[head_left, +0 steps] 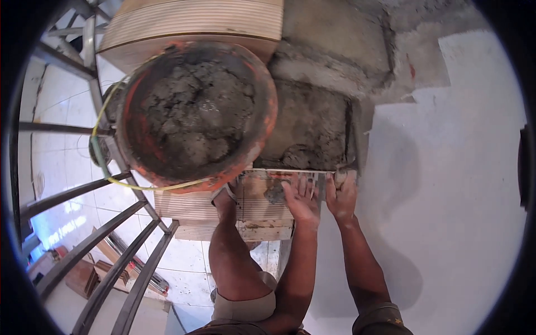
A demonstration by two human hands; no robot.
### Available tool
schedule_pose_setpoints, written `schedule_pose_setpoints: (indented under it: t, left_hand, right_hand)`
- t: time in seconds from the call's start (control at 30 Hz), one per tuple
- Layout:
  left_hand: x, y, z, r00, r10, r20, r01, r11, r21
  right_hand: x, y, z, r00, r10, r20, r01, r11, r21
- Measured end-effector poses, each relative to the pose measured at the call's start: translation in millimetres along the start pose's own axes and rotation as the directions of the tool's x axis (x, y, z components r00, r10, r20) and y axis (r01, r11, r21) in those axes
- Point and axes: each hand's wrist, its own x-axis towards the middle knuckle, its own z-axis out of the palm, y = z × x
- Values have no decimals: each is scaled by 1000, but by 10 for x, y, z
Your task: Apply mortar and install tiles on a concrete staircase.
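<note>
Looking down a stair from above; entries run left to right.

Metal railing (pixel 84 206): dark bars fan across the 7 to 10 o'clock sector, with pale floor tiles (pixel 61 162) showing below them.

Orange bucket (pixel 195 111): sits at 11 o'clock from frame centre, on a ribbed stair tread (pixel 190 22). It holds lumpy grey mortar (pixel 195 106). A yellow cord (pixel 151 187) runs along its lower rim.

Person's leg (pixel 234 251): rises from 6 o'clock, the foot planted on the lower tread just under the bucket's 5 o'clock edge.

Tile (pixel 262 201): a ribbed, tan piece lying flat on the lower step, directly below the mortar bed (pixel 307 128). A grey mortar smear marks its top face.

Left hand (pixel 301 198): palm down, fingers spread flat on the tile's right half, pointing toward 12 o'clock. Not clenched; pressing rather than grasping. The tile extends from under the palm toward 9 o'clock.

Right hand (pixel 340 192): just beside the left hand, at its 3 o'clock. Fingers curl over the tile's far right edge where it meets the mortar bed; grip on the edge appears partial, and fingertips are mortar-coated, so I cannot tell how tightly it is closed.

White wall (pixel 446 195): fills the 1 to 5 o'clock sector, bare grey plaster (pixel 346 33) above it.
</note>
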Motion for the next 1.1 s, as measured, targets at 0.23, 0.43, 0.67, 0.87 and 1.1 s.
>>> schedule_pose_setpoints:
  t: [0.23, 0.43, 0.67, 0.87, 1.1]
  left_hand:
    - [-34, 475, 251, 682, 671, -290, -631, 741, 230]
    - [-350, 1178, 671, 526, 833, -173, -835, 544, 79]
    - [-605, 1793, 1012, 373, 884, -283, -919, 393, 15]
    - [-641, 2053, 1173, 497, 790, -358, -839, 543, 34]
    - [-383, 2011, 1219, 277, 814, -511, -862, 445, 241]
  right_hand:
    - [390, 132, 283, 990, 13, 141, 30, 954, -299]
    - [537, -190, 17, 961, 12, 276, 65, 961, -268]
    - [993, -1624, -1137, 866, -223, 449, 298, 949, -105]
    - [1590, -2845, -747, 482, -209, 851, 734, 627, -262]
    - [1627, -3256, 482, -109, 205, 973, 740, 670, -58]
